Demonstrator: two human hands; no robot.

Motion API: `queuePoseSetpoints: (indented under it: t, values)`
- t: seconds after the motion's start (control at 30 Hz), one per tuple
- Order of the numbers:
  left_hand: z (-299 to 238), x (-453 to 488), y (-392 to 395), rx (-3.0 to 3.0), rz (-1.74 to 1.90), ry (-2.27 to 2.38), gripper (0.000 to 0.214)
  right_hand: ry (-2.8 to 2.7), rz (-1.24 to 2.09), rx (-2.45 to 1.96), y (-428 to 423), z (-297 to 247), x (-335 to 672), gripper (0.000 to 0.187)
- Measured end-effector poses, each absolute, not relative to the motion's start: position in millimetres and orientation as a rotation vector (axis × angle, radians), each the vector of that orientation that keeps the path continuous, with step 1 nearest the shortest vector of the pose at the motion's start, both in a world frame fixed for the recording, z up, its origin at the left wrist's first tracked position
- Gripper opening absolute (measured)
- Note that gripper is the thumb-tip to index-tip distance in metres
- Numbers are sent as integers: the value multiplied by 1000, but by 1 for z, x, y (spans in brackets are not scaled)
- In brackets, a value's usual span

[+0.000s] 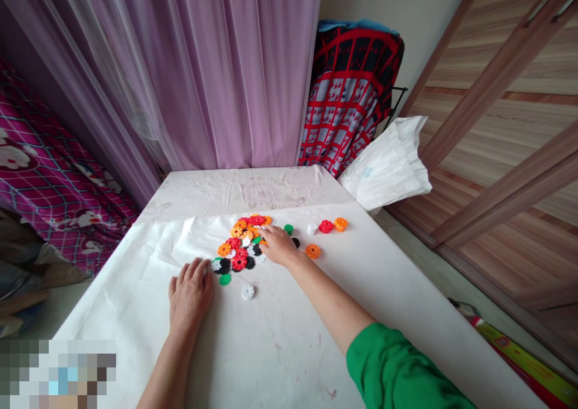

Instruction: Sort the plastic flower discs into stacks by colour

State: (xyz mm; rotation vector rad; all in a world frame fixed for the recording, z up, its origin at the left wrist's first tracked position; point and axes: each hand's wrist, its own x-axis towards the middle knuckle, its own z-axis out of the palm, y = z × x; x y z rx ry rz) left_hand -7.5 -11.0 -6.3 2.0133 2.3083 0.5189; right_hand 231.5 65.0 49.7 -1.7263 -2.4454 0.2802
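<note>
Flower-shaped plastic discs (239, 259) in red, orange, white, black and green lie in a loose pile on the white-covered table (271, 349). My right hand (279, 246) reaches to the pile's right side, thumb and fingers apart over some discs; whether it touches one cannot be made out. My left hand (192, 288) rests on the cloth just left of the pile, fingers extended, nothing in it. Close to its fingertips are a black disc (224, 266) and a green disc (225, 279). A single white disc (248, 292) lies nearer to me.
Right of the pile sit a separate white disc (312, 229), a red one (326, 226) and two orange ones, the nearer orange disc (312, 251) among them. A white bag (388, 168) leans at the table's right edge. Purple curtains (235, 71) hang behind.
</note>
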Motion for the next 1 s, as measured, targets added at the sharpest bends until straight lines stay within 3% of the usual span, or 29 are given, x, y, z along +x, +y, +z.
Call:
queuePoseSetpoints:
  t: [0.23, 0.5, 1.0]
  values:
    - [-9, -12, -13, 2009, 515, 2282, 43, -2493, 300, -1586, 58, 26, 187, 32]
    - [-3, -6, -14, 2015, 503, 2283, 43, -2449, 241, -1556, 34, 21, 213, 23]
    - [-1, -7, -11, 1978, 457, 2290, 46, -2175, 160, -1528, -24, -10, 235, 29]
